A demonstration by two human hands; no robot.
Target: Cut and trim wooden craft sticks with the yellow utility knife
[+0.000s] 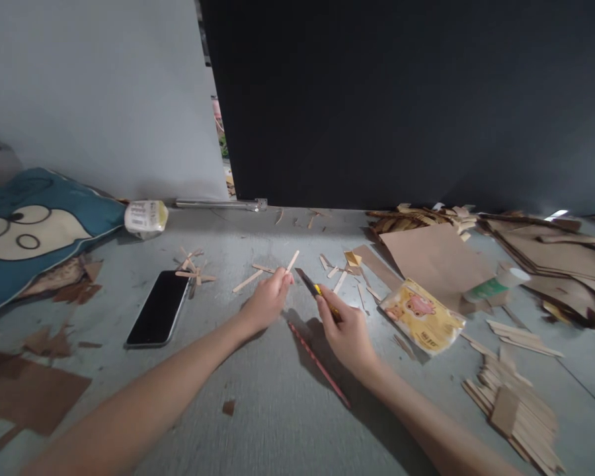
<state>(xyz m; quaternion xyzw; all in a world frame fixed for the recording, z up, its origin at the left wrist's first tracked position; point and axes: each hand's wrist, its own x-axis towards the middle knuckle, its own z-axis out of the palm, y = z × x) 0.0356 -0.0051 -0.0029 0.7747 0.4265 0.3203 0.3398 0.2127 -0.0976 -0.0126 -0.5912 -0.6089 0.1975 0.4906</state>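
Observation:
Between the fingers of my left hand is a thin wooden craft stick, its free end pointing up and to the right. My right hand is closed around a black and yellow utility knife. The knife's bare blade points toward the stick's end, and a small gap lies between them. Below my hands a red pencil rests slantwise on the grey surface. Loose cut sticks lie just beyond my left hand, and more stick pieces are past the knife.
A phone lies at left near crossed sticks. A blue cushion and a wrapped package sit behind. At right are a yellow packet, brown cardboard, a green-and-white tube and stacked sticks. A dark panel stands behind.

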